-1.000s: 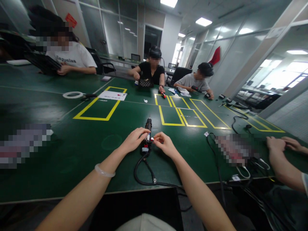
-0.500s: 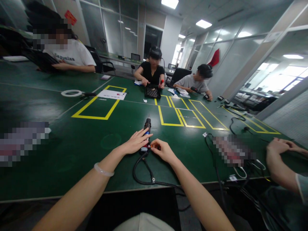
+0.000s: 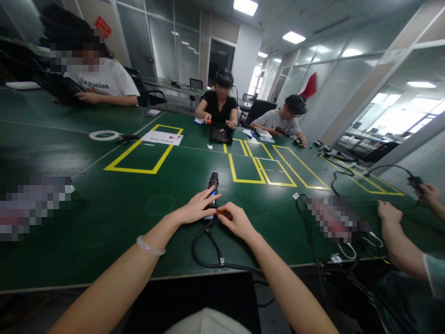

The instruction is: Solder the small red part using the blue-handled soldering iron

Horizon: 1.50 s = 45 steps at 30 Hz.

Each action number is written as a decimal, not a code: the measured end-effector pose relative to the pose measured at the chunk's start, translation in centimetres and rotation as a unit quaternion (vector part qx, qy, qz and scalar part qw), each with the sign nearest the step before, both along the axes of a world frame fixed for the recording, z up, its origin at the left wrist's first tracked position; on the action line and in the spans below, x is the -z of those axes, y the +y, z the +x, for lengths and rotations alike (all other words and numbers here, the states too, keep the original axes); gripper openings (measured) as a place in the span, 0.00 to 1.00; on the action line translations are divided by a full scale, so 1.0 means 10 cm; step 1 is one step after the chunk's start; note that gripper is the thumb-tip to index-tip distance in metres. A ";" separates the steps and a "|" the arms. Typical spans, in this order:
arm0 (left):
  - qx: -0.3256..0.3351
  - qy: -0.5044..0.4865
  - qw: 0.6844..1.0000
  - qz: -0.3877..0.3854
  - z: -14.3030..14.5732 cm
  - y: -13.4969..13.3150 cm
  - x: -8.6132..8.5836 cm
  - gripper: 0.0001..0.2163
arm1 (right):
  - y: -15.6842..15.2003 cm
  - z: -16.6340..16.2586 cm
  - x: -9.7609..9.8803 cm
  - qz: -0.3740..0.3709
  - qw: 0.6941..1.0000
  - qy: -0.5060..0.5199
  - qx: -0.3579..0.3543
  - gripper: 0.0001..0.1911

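Note:
A black-and-blue electric screwdriver (image 3: 213,178) lies on the green table, its thin bit pointing away from me. My left hand (image 3: 195,206) rests over the body with fingers stretched out and spread, pressing on it and covering much of the middle. At the rear end, my right hand (image 3: 236,219) pinches a small red-orange part (image 3: 218,212) against the tool's right side. Fingers hide most of that part, so its kind is unclear. From the rear a black cord (image 3: 195,253) loops toward me and off the table edge.
Yellow tape rectangles (image 3: 155,172) mark the table (image 3: 114,232). A white paper sheet (image 3: 158,137) and a white coiled cable (image 3: 103,135) lie at left. Across sits a person with a black tray (image 3: 220,140). A co-worker's hands (image 3: 389,214) and cables are at right.
My right fingers have closed in on the red-orange part, which shows less now. My left hand has barely moved. At right, the co-worker's hands have parted, one now holding a black cable end.

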<state>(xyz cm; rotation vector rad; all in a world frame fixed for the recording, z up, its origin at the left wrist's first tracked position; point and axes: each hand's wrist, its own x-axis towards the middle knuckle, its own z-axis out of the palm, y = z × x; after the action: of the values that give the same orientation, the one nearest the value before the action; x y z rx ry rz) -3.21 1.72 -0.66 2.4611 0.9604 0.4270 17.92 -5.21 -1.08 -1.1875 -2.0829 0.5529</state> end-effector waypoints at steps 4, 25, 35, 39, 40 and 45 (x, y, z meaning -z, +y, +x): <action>-0.001 -0.004 1.000 -0.004 -0.02 -0.01 -0.01 0.25 | -0.19 -0.10 -0.07 0.036 0.997 -0.057 0.026 0.13; -0.019 -0.050 0.997 -0.055 -0.05 0.02 -0.08 0.28 | -0.41 -0.49 -0.27 0.120 0.931 -0.343 0.026 0.23; -0.065 -0.111 0.991 -0.028 -0.06 0.07 -0.05 0.27 | -0.26 -0.45 -0.29 0.130 0.915 -0.379 -0.031 0.20; -0.080 -0.122 0.989 -0.026 -0.08 0.10 -0.02 0.27 | -0.27 -0.41 -0.27 0.128 0.915 -0.382 -0.019 0.19; -0.081 -0.122 0.989 -0.027 -0.08 0.11 -0.02 0.27 | -0.27 -0.39 -0.25 0.128 0.916 -0.380 -0.012 0.19; -0.098 -0.122 0.987 -0.034 -0.07 0.08 -0.06 0.27 | -0.22 -0.16 -0.16 0.136 0.916 -0.375 0.027 0.21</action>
<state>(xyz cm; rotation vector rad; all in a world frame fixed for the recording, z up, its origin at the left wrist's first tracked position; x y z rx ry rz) -3.94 2.57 -0.09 2.1986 1.0945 0.7302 16.29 -7.42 0.52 -1.4173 -2.6210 -0.2829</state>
